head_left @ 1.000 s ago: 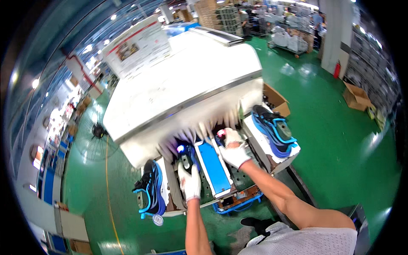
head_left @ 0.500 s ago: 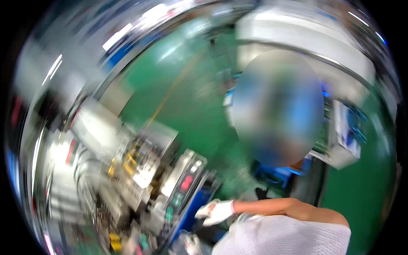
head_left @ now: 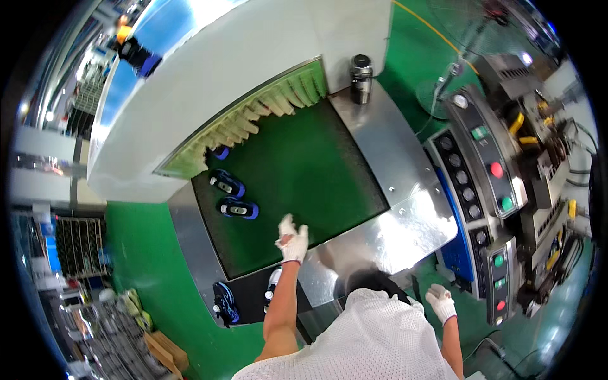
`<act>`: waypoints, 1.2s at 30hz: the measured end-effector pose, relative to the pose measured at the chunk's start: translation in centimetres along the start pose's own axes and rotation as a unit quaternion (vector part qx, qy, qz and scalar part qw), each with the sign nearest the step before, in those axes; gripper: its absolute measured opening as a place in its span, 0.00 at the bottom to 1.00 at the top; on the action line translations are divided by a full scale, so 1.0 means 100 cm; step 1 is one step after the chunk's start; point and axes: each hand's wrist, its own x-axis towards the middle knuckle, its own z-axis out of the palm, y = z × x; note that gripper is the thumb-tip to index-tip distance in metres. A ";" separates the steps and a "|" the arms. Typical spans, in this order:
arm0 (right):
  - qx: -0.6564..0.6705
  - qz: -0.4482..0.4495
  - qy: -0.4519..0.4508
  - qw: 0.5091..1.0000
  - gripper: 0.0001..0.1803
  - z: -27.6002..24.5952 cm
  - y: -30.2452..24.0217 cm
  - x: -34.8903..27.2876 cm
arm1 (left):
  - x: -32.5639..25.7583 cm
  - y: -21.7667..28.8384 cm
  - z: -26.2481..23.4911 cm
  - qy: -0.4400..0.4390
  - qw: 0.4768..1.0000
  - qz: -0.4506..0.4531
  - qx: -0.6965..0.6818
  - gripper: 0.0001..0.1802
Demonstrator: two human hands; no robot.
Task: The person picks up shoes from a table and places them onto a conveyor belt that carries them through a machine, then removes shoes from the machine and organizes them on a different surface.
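Note:
My left hand, in a white glove, reaches over the near edge of the dark green conveyor belt. Its fingers are spread and hold nothing. To its left on the belt lie two dark blue shoes, one nearer and one farther. Another blue shoe is partly hidden under the fringed curtain. On the black ledge by my left forearm rest a dark blue shoe and a white-and-dark shoe, partly covered by the arm. My gloved right hand hangs low at the right, fingers loosely bent, without anything visible in it.
A metal flask stands on the steel border right of the belt. Farther right is a machine with a button panel. A white housing rises behind the curtain. Racks and a cardboard box are at lower left.
My view has swung round: the button-panel machine was at lower left and is now at the right. The belt and its shoes have come into view, with my left hand over them.

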 end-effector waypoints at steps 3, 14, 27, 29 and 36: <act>-0.075 0.030 0.024 0.996 0.32 -0.012 0.014 0.020 | 0.045 -0.048 -0.059 0.156 0.984 -0.080 0.023 0.44; -0.308 0.017 -0.025 0.951 0.34 -0.001 -0.081 0.085 | 0.177 -0.110 -0.126 0.089 0.964 0.013 0.252 0.16; -0.325 -0.384 0.094 0.859 0.39 0.071 -0.225 0.052 | -0.044 0.231 0.042 -0.261 0.841 0.466 -0.084 0.06; -0.184 -0.282 0.051 0.940 0.36 0.016 -0.237 0.031 | -0.068 0.285 0.060 -0.299 0.807 0.492 -0.127 0.06; 0.289 -0.115 0.158 0.937 0.44 -0.124 -0.105 -0.066 | -0.175 0.482 0.080 -0.372 0.624 0.665 -0.175 0.33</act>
